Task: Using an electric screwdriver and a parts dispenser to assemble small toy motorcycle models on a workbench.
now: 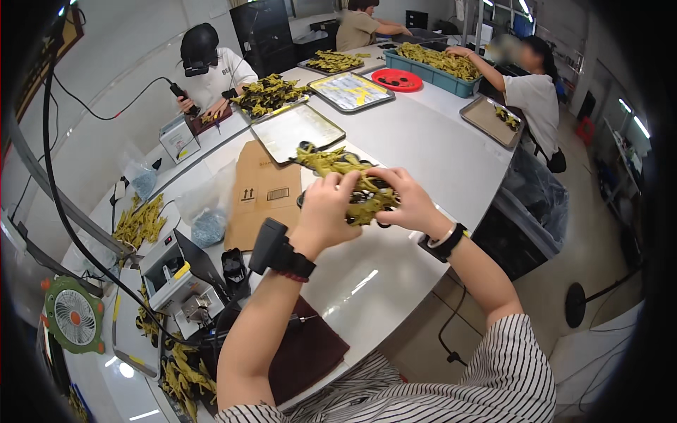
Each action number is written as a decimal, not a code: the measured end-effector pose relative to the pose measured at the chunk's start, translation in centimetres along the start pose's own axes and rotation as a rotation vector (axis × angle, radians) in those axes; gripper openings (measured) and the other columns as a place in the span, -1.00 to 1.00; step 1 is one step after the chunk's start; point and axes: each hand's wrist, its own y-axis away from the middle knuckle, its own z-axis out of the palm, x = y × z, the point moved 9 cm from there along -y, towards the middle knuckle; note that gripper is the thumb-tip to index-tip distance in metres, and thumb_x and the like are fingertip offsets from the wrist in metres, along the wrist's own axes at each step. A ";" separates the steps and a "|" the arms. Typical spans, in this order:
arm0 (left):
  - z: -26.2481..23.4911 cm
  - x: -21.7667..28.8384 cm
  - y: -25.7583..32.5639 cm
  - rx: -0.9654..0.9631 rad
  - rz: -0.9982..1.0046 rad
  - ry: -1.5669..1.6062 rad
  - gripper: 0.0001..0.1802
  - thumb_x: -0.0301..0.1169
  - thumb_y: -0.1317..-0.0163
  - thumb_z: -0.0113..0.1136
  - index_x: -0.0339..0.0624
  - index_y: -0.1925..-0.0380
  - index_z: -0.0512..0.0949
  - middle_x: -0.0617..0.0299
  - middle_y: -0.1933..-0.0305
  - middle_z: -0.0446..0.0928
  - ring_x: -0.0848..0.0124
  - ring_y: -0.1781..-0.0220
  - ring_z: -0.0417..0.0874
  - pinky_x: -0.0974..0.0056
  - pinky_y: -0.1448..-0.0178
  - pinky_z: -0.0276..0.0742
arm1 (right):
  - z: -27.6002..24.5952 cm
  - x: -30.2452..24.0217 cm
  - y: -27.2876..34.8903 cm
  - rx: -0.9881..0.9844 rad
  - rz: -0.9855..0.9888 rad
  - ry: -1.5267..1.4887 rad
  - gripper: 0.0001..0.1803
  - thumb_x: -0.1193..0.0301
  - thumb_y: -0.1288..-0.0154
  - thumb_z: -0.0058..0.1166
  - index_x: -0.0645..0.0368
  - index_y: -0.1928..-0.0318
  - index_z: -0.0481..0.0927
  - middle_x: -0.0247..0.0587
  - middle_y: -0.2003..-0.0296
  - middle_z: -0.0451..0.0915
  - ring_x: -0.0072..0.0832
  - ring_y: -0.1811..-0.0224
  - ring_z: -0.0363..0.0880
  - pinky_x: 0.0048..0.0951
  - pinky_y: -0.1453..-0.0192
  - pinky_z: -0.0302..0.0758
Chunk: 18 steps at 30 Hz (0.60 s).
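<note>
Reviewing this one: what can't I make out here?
Held olive-coloured parts: head view, partly covered by the left hand and right hand; count unclear.
Blue bits in the clear bag: head view, too small to identify.
Inside of the large plastic bag at right: head view, hidden by its folds.

Above a glossy white table (451,151), the bare left hand (324,211) and bare right hand (407,201) grip bunched olive-yellow and black pieces (368,200) near a brown cardboard sheet (262,185).

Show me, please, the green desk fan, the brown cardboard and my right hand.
Green desk fan (75,319), head view: its orange hub.
Brown cardboard (257,180), head view: its flat face.
Right hand (415,202), head view: its back.
</note>
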 end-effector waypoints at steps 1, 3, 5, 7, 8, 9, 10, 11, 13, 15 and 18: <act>0.7 -1.4 0.4 -0.014 -0.052 0.058 -0.15 -0.30 0.40 0.37 -0.11 -0.08 0.35 0.04 0.15 0.43 0.08 0.10 0.47 0.09 0.03 0.41 | 1.3 0.6 -0.4 -0.072 0.021 0.012 -0.22 0.27 0.21 0.27 -0.24 -0.18 0.40 -0.07 0.04 0.40 -0.17 0.05 0.52 -0.28 0.00 0.51; 2.9 -5.3 2.5 -0.067 -0.175 0.167 -0.07 -0.24 0.42 0.38 -0.04 -0.15 0.31 0.03 0.09 0.43 0.05 0.04 0.49 0.08 0.03 0.39 | 4.7 1.3 -1.5 -0.252 0.044 0.062 -0.23 0.19 0.18 0.27 -0.26 -0.18 0.38 -0.02 0.07 0.41 -0.12 0.07 0.51 -0.27 -0.01 0.50; 5.0 -7.3 5.4 -0.096 -0.248 0.165 -0.02 -0.21 0.43 0.39 -0.01 -0.18 0.28 0.04 0.07 0.42 0.05 0.02 0.48 0.07 0.00 0.34 | 9.0 2.8 -1.6 -0.436 0.079 0.053 -0.16 0.18 0.20 0.31 -0.29 -0.23 0.31 0.04 0.09 0.42 -0.06 0.07 0.51 -0.24 -0.02 0.49; 6.8 -8.5 6.8 -0.160 -0.348 0.211 0.08 -0.14 0.47 0.39 0.07 -0.26 0.21 0.08 0.01 0.39 0.07 -0.03 0.45 0.05 -0.10 0.17 | 11.1 4.2 -1.3 -0.493 0.094 0.052 -0.09 0.19 0.21 0.34 -0.29 -0.26 0.23 0.06 0.08 0.43 -0.04 0.04 0.50 -0.22 -0.04 0.48; 6.6 -8.4 6.6 -0.157 -0.350 0.210 0.08 -0.14 0.47 0.39 0.07 -0.26 0.21 0.08 0.01 0.39 0.07 -0.03 0.45 0.05 -0.10 0.17 | 11.4 4.7 -1.5 -0.495 0.091 0.052 -0.09 0.19 0.21 0.34 -0.29 -0.26 0.23 0.06 0.08 0.43 -0.04 0.04 0.50 -0.22 -0.04 0.48; 6.7 -8.3 6.5 -0.199 -0.360 0.197 0.08 -0.14 0.46 0.39 0.10 -0.26 0.21 0.06 -0.02 0.36 0.06 -0.06 0.43 0.05 -0.10 0.14 | 11.8 4.7 -1.6 -0.507 0.056 0.002 -0.08 0.20 0.22 0.34 -0.27 -0.26 0.22 0.06 0.06 0.44 -0.04 0.02 0.49 -0.21 -0.05 0.48; 6.7 -8.2 6.4 -0.241 -0.369 0.184 0.07 -0.15 0.46 0.39 0.13 -0.26 0.20 0.04 -0.05 0.34 0.06 -0.09 0.40 0.05 -0.11 0.12 | 12.0 4.7 -1.7 -0.520 0.021 -0.048 -0.08 0.20 0.22 0.34 -0.24 -0.25 0.21 0.07 0.05 0.45 -0.04 0.01 0.49 -0.21 -0.06 0.47; 6.8 -8.5 6.3 -0.372 -0.434 0.097 0.17 -0.04 0.50 0.46 0.22 -0.30 0.16 -0.07 -0.14 0.24 -0.02 -0.18 0.28 0.03 -0.15 0.11 | 12.3 4.5 -2.0 -0.547 0.014 -0.055 -0.09 0.20 0.23 0.34 -0.19 -0.24 0.21 0.07 0.04 0.46 -0.04 0.00 0.48 -0.20 -0.08 0.46; 6.4 -8.3 6.5 -0.408 -0.429 0.007 0.24 0.03 0.54 0.49 0.25 -0.32 0.13 -0.10 -0.16 0.20 -0.07 -0.20 0.23 0.01 -0.16 0.09 | 12.4 4.3 -1.9 -0.580 0.031 -0.057 -0.08 0.20 0.23 0.34 -0.19 -0.24 0.21 0.07 0.04 0.46 -0.05 -0.01 0.48 -0.20 -0.08 0.46; 6.5 -8.4 6.6 -0.519 -0.457 -0.066 0.43 0.24 0.69 0.52 0.29 -0.38 0.03 -0.20 -0.28 0.06 -0.21 -0.31 0.03 -0.14 -0.25 0.02 | 12.4 4.5 -1.7 -0.611 0.054 -0.057 -0.07 0.20 0.24 0.35 -0.19 -0.25 0.21 0.07 0.04 0.46 -0.05 -0.01 0.48 -0.20 -0.08 0.46; 5.6 -9.8 6.3 -0.455 -0.535 -0.120 0.44 0.27 0.69 0.51 0.29 -0.38 0.03 -0.29 -0.38 -0.10 -0.28 -0.42 -0.15 -0.30 -0.30 -0.08 | 12.4 4.1 -1.6 -0.617 0.018 0.021 -0.04 0.20 0.25 0.36 -0.20 -0.26 0.19 0.07 0.05 0.47 -0.05 0.00 0.50 -0.21 -0.07 0.47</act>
